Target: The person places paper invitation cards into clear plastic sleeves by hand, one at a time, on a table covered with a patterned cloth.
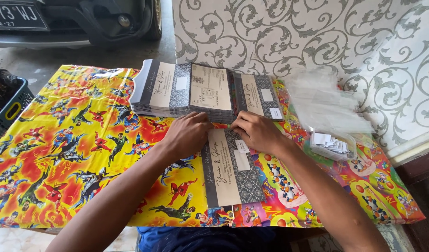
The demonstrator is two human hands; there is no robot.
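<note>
A white wall covering with grey scrolling vine patterns (317,32) stood behind the low table covered in bright cartoon-printed plastic sheets (60,154). Grey concrete floor (46,60) stretched beyond, where a dark car's front bumper (84,21) sat in daylight. A dark plastic basket (9,109) stood left.

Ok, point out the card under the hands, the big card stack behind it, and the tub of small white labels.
card (233,179), head view, on its patterned grey middle.
card stack (182,88), head view, on the top card's face.
tub of labels (333,144), head view, on the white slips inside.
</note>
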